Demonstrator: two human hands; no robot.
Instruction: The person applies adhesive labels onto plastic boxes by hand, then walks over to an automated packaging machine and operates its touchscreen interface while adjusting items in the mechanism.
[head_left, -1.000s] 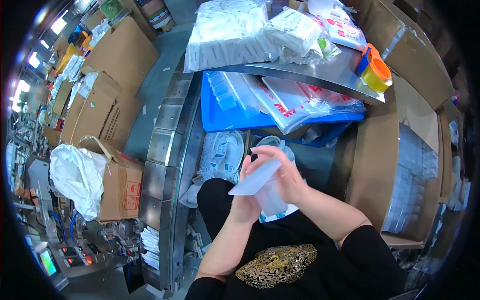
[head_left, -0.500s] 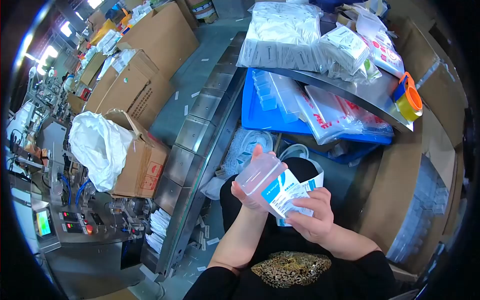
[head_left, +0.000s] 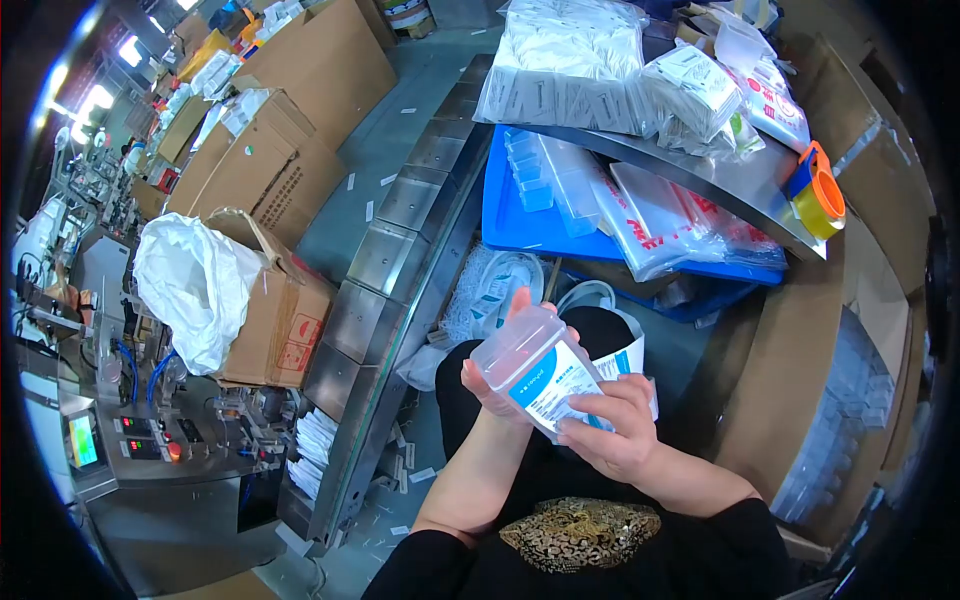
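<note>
A clear plastic box (head_left: 512, 350) is held above my lap, tilted. My left hand (head_left: 492, 385) is wrapped round its left side and underside, with fingertips showing behind the box. Across the box's front lies a blue and white label (head_left: 550, 385). My right hand (head_left: 618, 428) has its fingers on the label's lower right part. Behind my right hand a strip of printed labels (head_left: 632, 362) hangs over my knee.
A metal conveyor (head_left: 385, 255) runs along the left. Ahead, bagged packets (head_left: 570, 70) lie on a metal table (head_left: 770, 185), with an orange tape dispenser (head_left: 822, 190) at its corner. Below is a blue tray (head_left: 540, 230). Cardboard boxes (head_left: 800, 330) stand right; another box (head_left: 275, 325) stands left.
Since a second ago the box has turned so its label faces up, and my right hand has moved onto the label. In the last half second the label sits flatter against the box.
</note>
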